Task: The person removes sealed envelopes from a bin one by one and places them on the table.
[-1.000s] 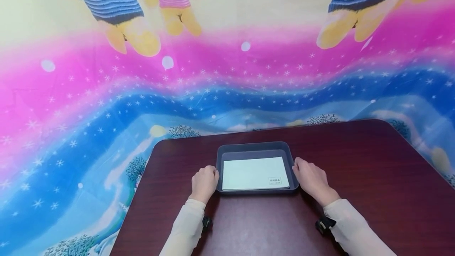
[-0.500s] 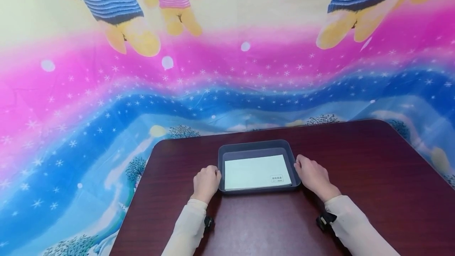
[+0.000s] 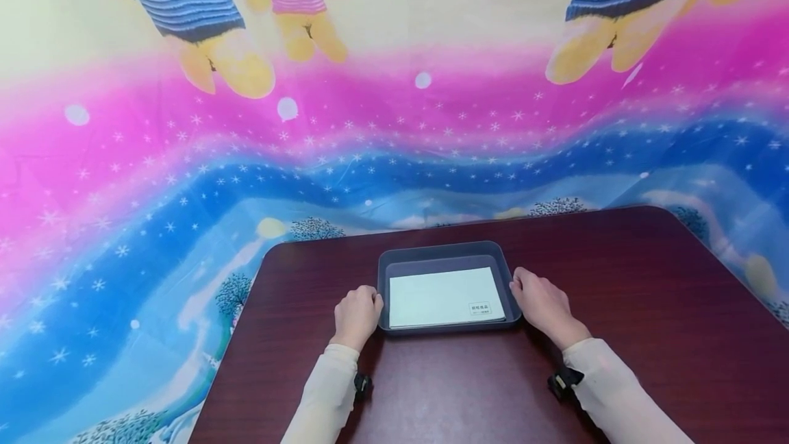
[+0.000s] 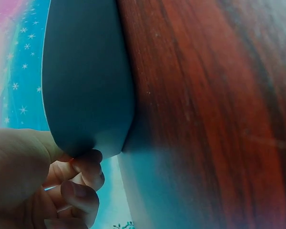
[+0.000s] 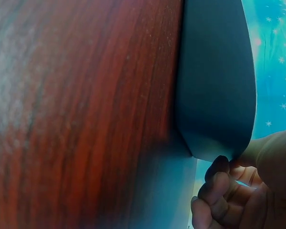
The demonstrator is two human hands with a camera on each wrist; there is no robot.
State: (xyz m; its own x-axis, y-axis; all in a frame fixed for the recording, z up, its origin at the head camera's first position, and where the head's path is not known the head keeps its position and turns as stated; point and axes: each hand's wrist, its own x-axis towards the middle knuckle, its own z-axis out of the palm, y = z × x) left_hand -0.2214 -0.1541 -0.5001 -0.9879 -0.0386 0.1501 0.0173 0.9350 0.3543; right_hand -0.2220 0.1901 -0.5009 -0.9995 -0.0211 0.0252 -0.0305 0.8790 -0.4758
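Note:
A dark grey shallow tray [image 3: 444,264] sits on the table, holding a flat white paper stack [image 3: 440,295] with a small printed label at its lower right. At the tray's left side, my left hand [image 3: 357,318] pinches the rim. My right hand [image 3: 546,307] grips the opposite rim in the same way. The left wrist view shows the tray's outer wall [image 4: 88,71] with thumb above and curled fingers [image 4: 83,195] below the rim. A matching pinch appears in the right wrist view, fingers [image 5: 219,186] bent under the tray's corner [image 5: 217,95].
The tray stands toward the far edge of a dark red-brown wooden table [image 3: 450,389]. Behind it hangs a colourful cloth [image 3: 394,122] printed with bears and snowflakes. Black wrist cameras [image 3: 564,384] sit on both light sleeves [image 3: 323,389].
Both hands have shifted the tray slightly right and away from me, with the paper stack in it. Over the last half second it has hardly moved.

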